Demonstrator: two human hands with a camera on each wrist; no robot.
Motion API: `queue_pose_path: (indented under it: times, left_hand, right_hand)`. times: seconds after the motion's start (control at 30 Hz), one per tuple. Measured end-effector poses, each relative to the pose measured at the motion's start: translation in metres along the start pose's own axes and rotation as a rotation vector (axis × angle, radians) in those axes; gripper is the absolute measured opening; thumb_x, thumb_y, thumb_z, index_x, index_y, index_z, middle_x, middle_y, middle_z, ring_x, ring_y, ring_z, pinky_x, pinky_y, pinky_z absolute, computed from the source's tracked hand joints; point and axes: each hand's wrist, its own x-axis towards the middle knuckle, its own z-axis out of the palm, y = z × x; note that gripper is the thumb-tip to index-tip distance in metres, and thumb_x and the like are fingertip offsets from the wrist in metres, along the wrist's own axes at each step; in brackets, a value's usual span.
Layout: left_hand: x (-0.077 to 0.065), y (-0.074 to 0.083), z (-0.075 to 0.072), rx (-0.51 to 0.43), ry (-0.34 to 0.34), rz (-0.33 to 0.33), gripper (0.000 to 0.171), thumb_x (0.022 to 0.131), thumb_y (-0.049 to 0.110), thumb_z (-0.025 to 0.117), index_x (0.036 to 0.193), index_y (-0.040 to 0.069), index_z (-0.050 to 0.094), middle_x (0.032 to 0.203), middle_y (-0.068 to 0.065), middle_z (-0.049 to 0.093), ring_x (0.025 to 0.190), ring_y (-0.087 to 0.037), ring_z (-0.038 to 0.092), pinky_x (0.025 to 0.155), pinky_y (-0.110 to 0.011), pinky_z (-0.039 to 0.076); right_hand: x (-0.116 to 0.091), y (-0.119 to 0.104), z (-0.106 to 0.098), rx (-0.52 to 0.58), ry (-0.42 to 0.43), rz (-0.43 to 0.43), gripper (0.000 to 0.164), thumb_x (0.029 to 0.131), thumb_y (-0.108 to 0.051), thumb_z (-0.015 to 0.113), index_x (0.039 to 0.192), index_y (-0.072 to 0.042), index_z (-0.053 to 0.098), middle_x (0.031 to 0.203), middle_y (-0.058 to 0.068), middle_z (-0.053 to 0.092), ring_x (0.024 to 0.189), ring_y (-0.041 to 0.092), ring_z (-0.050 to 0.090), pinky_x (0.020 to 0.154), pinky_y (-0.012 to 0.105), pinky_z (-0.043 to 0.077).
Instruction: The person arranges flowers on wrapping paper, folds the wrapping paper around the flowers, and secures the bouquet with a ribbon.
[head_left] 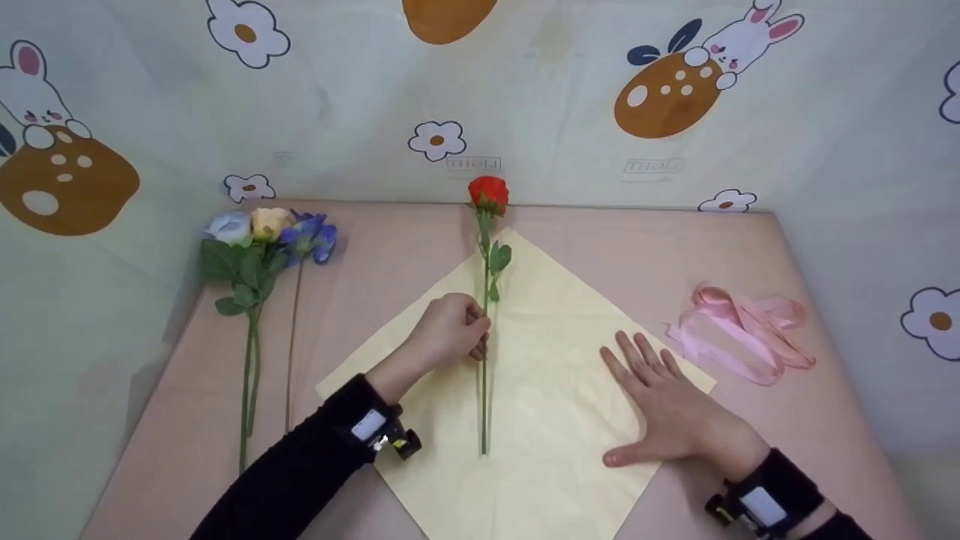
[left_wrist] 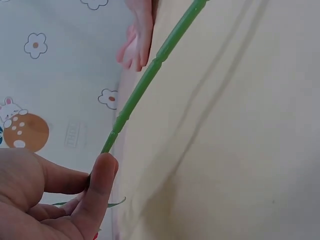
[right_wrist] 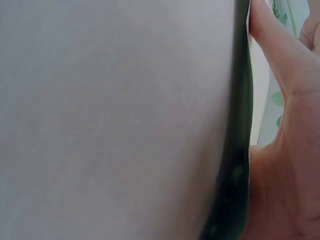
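Observation:
A single red artificial rose (head_left: 489, 195) with a long green stem (left_wrist: 137, 92) lies lengthwise over a pale yellow sheet of paper (head_left: 551, 375), its bloom past the sheet's far corner. My left hand (head_left: 448, 328) pinches the stem between thumb and fingers, around its middle. In the left wrist view the stem slants above the paper and casts a shadow on it. My right hand (head_left: 664, 412) rests flat on the right part of the sheet, fingers spread and holding nothing. The right wrist view shows only part of that hand, at its right edge.
On the left of the pink-covered table (head_left: 390, 247) lie more artificial flowers: a pale blue rose (head_left: 229, 227), a cream rose (head_left: 270, 223) and a violet-blue flower (head_left: 311, 236). A loose heap of pink ribbon (head_left: 739, 330) is at the right. A patterned curtain (head_left: 360, 97) hangs behind.

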Motion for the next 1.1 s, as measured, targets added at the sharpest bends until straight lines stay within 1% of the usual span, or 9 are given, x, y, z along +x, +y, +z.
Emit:
queue_pose_path:
  times: [0.1, 0.23, 0.33, 0.4, 0.6, 0.8, 0.9, 0.97, 1.1]
  left_hand:
    - [0.009, 0.001, 0.009, 0.009, -0.015, 0.004, 0.012, 0.109, 0.002, 0.060, 0.103, -0.007, 0.066, 0.085, -0.016, 0.075, 0.064, -0.022, 0.077, 0.066, -0.038, 0.066]
    - [0.019, 0.004, 0.019, -0.028, -0.028, 0.003, 0.012, 0.109, 0.001, 0.060, 0.103, -0.008, 0.065, 0.085, -0.018, 0.075, 0.064, -0.023, 0.076, 0.065, -0.037, 0.066]
    - [0.026, 0.006, 0.025, -0.047, -0.037, -0.019, 0.014, 0.109, 0.001, 0.059, 0.100, -0.008, 0.066, 0.083, -0.017, 0.075, 0.063, -0.023, 0.076, 0.064, -0.036, 0.066]
    - [0.030, 0.006, 0.028, -0.035, -0.038, -0.043, 0.017, 0.109, 0.002, 0.059, 0.097, -0.007, 0.068, 0.079, -0.015, 0.075, 0.062, -0.024, 0.076, 0.063, -0.035, 0.066]
    - [0.041, -0.001, 0.029, 0.055, -0.032, -0.075, 0.032, 0.107, 0.005, 0.060, 0.079, -0.006, 0.074, 0.068, -0.011, 0.075, 0.057, -0.021, 0.075, 0.057, -0.032, 0.063]
    - [0.040, -0.005, 0.027, 0.099, -0.006, -0.105, 0.031, 0.103, 0.006, 0.062, 0.075, -0.004, 0.072, 0.064, -0.014, 0.073, 0.052, -0.020, 0.071, 0.053, -0.033, 0.062]
    - [0.039, -0.005, 0.028, 0.169, 0.015, -0.069, 0.029, 0.102, 0.006, 0.064, 0.075, 0.001, 0.071, 0.063, -0.012, 0.073, 0.050, -0.018, 0.069, 0.049, -0.028, 0.059]
    - [0.039, -0.006, 0.029, 0.213, 0.024, -0.017, 0.029, 0.102, 0.006, 0.064, 0.074, 0.003, 0.072, 0.061, -0.011, 0.072, 0.048, -0.015, 0.066, 0.046, -0.024, 0.054]
    - [0.040, -0.010, 0.030, 0.242, 0.032, 0.064, 0.028, 0.102, 0.004, 0.062, 0.076, 0.002, 0.072, 0.057, -0.007, 0.070, 0.044, -0.009, 0.061, 0.044, -0.020, 0.046]
  right_hand:
    - [0.000, -0.001, -0.002, 0.007, 0.008, -0.008, 0.145, 0.075, -0.093, 0.072, 0.174, -0.003, 0.017, 0.179, 0.031, 0.002, 0.163, 0.057, 0.004, 0.125, 0.077, 0.016]
    - [0.000, -0.003, -0.005, 0.005, 0.006, -0.015, 0.146, 0.075, -0.093, 0.074, 0.173, -0.002, 0.017, 0.178, 0.032, 0.003, 0.162, 0.059, 0.005, 0.124, 0.078, 0.017]
    - [-0.001, -0.003, -0.006, 0.003, -0.003, -0.013, 0.146, 0.075, -0.092, 0.074, 0.173, -0.001, 0.017, 0.178, 0.033, 0.002, 0.162, 0.060, 0.005, 0.124, 0.078, 0.016]
    - [-0.001, -0.003, -0.006, 0.002, -0.004, -0.012, 0.147, 0.074, -0.093, 0.074, 0.173, -0.001, 0.016, 0.178, 0.033, 0.002, 0.162, 0.060, 0.004, 0.124, 0.078, 0.016]
    - [0.000, -0.003, -0.006, 0.013, -0.015, -0.005, 0.148, 0.074, -0.093, 0.074, 0.173, -0.001, 0.015, 0.179, 0.032, -0.001, 0.162, 0.059, 0.002, 0.125, 0.077, 0.014]
    - [0.000, -0.003, -0.007, 0.040, -0.055, 0.012, 0.149, 0.074, -0.092, 0.074, 0.174, -0.003, 0.010, 0.179, 0.030, -0.007, 0.163, 0.058, -0.004, 0.126, 0.077, 0.008]
    - [0.000, -0.003, -0.006, 0.038, -0.054, 0.014, 0.149, 0.075, -0.092, 0.074, 0.174, -0.003, 0.009, 0.179, 0.031, -0.007, 0.162, 0.058, -0.004, 0.126, 0.077, 0.008]
    - [-0.001, -0.003, -0.006, 0.031, -0.043, 0.013, 0.148, 0.075, -0.092, 0.074, 0.174, -0.002, 0.010, 0.179, 0.031, -0.005, 0.163, 0.058, -0.003, 0.126, 0.077, 0.009]
    - [0.001, -0.004, -0.004, 0.013, -0.034, 0.015, 0.148, 0.075, -0.093, 0.073, 0.174, -0.003, 0.012, 0.180, 0.030, -0.003, 0.163, 0.056, -0.001, 0.127, 0.076, 0.010]
